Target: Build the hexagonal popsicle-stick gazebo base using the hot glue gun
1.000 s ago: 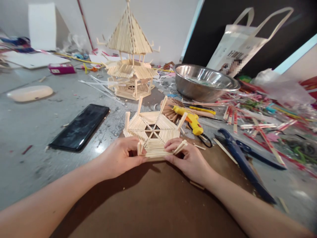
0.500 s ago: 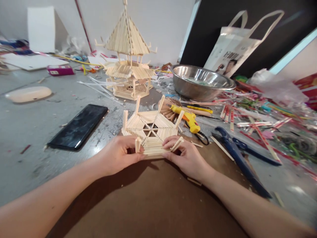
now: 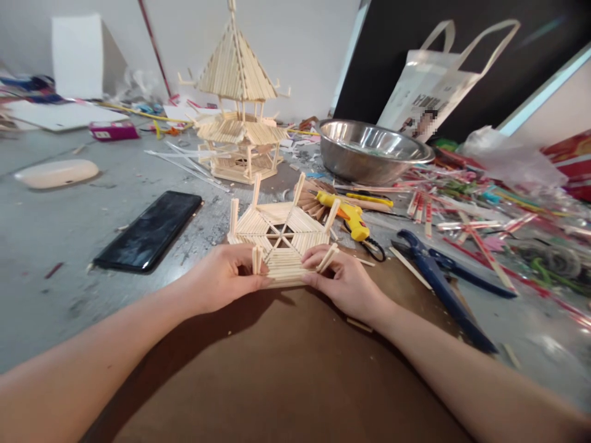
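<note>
A six-sided frame of thin wooden sticks (image 3: 287,264) lies on the brown board (image 3: 286,369), with a short upright post at each corner and a spoked opening in its middle. My left hand (image 3: 226,271) pinches its near left corner, by the post there. At the near right corner my right hand (image 3: 344,280) grips the frame, fingers around that post. Just behind it stands a tiered stick pavilion (image 3: 240,132) with a pointed roof. A yellow glue gun (image 3: 348,216) rests to the right of the frame.
Left of my hands lie a black phone (image 3: 150,231) and a white oval case (image 3: 56,173). On the right are blue-handled pliers (image 3: 443,286), a steel basin (image 3: 373,151), a white bag (image 3: 427,92) and a litter of sticks and wrappers (image 3: 480,227).
The view has shifted slightly, so most things sit a little higher or further left. Both hands keep the same hold on the stick frame.
</note>
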Tool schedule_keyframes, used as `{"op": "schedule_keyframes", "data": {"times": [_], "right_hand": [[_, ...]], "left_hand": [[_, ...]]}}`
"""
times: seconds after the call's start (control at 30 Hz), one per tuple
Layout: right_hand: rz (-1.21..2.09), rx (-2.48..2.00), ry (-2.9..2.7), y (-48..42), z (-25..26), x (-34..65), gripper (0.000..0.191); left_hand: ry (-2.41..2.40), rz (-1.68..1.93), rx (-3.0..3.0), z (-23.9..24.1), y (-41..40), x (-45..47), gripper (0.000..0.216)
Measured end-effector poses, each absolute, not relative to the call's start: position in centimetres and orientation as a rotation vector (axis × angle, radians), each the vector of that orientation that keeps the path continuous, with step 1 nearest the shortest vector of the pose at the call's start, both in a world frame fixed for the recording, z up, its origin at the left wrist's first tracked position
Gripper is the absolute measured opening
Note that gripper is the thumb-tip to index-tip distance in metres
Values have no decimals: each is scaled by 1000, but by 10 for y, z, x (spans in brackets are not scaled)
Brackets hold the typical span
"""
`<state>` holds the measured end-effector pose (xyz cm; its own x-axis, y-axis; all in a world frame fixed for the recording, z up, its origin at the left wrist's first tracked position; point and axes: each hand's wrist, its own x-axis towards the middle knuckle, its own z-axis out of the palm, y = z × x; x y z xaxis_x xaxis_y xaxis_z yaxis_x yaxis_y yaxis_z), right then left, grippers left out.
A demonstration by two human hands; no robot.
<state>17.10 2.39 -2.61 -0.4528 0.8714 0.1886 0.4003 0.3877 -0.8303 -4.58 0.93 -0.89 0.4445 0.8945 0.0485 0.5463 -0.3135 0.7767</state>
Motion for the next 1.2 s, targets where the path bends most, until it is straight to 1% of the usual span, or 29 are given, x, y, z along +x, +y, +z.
{"op": "schedule_keyframes", "data": {"times": [0.33, 0.57, 0.77, 1.0, 1.2], "right_hand": [[939, -1069, -2031, 25, -28, 170, 7], [914, -1141, -2077, 24, -25, 171, 9], [906, -1181, -2092, 24, -25, 172, 14], [894, -1199, -2087, 24, -24, 173, 20], [927, -1193, -2083, 25, -25, 173, 19]], "left_hand": [[1176, 668, 2020, -14, 11, -48, 11], [1239, 642, 2033, -13, 11, -48, 13], [1216, 619, 2000, -13, 10, -48, 16], [1320, 565, 1917, -10, 9, -48, 24], [1305, 569, 1945, -9, 8, -48, 20]]}}
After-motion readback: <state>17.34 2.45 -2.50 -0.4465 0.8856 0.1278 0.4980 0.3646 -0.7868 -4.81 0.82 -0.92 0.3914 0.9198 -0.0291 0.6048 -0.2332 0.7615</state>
